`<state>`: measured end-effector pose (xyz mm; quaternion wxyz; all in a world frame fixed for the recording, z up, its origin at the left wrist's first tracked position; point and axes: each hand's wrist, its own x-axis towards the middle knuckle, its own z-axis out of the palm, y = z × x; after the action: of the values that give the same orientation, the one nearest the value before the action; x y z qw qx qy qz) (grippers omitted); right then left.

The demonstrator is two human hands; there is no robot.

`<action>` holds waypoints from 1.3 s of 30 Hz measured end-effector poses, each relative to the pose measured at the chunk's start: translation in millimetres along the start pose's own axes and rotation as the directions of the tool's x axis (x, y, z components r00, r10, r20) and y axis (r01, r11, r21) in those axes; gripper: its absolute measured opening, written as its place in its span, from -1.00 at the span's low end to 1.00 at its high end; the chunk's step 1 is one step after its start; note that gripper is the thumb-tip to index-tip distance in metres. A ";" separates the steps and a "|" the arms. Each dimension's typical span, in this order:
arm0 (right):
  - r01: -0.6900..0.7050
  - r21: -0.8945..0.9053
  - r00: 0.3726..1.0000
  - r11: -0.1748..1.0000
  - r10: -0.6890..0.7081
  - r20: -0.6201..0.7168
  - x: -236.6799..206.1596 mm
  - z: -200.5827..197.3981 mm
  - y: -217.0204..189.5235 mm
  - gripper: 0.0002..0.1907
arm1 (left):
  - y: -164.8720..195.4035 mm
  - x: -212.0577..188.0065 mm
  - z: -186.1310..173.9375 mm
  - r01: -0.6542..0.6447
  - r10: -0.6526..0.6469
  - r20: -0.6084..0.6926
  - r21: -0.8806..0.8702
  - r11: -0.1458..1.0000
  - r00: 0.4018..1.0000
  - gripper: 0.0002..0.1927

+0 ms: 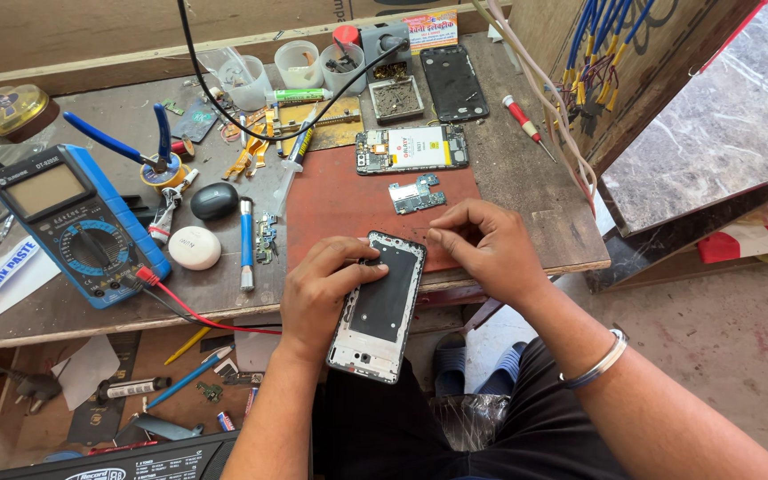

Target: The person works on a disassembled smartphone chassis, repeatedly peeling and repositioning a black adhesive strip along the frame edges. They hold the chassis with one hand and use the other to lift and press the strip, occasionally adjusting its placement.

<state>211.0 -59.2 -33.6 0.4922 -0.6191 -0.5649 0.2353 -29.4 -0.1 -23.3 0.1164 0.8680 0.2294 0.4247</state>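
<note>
- Head view: left hand (pixel 322 289) fingers clamp a stripped phone frame (pixel 379 307) at the table's (pixel 526 204) near edge.
- Right hand (pixel 484 249) fingers pinch together at the frame's top.
- Circuit board (pixel 416 195) already lies removed, beyond.

Left hand (pixel 324 289) grips phone frame (pixel 380 307); right hand (pixel 482 244) pinches its top.

Bright, even daylight fills the scene — strongest at the right, where the pale concrete floor (pixel 740 356) looks washed out. Shadows under the hands are short and soft. The polished grey marble slab (pixel 722 116) carries a mild sheen, and the glossy black phone back cover (pixel 453 82) reflects a little light. Focus is sharp throughout — only wide-angle bending shows at the worn brown wooden bench (pixel 526 204) edges.
</note>
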 end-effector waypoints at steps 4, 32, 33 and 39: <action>0.072 0.101 0.997 0.992 -0.074 0.011 -1.3 -0.7 -0.2 -0.89 | 2.4 0.1 -0.6 -0.033 0.033 0.003 0.075 0.997 0.999 -0.79; 0.272 -0.044 0.961 0.961 -0.274 -0.036 -11.6 3.9 -11.4 -0.88 | -2.7 -28.3 21.5 0.016 0.049 -0.140 0.431 0.902 0.989 -0.70; 0.301 -0.057 0.953 0.952 -0.302 -0.021 -12.6 3.3 -12.7 -0.87 | -3.5 -28.1 22.0 0.010 0.055 -0.138 0.432 0.902 0.989 -0.71; 0.168 -0.057 0.986 0.984 -0.167 0.029 -35.4 9.6 -26.5 -0.86 | -6.3 -30.9 23.5 -0.001 0.065 -0.136 0.426 0.905 0.989 -0.69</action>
<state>181.6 -92.1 -23.7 0.4846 -0.5809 -0.6277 0.1836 -29.1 -10.1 -61.4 -0.0999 0.8427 0.3094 0.4292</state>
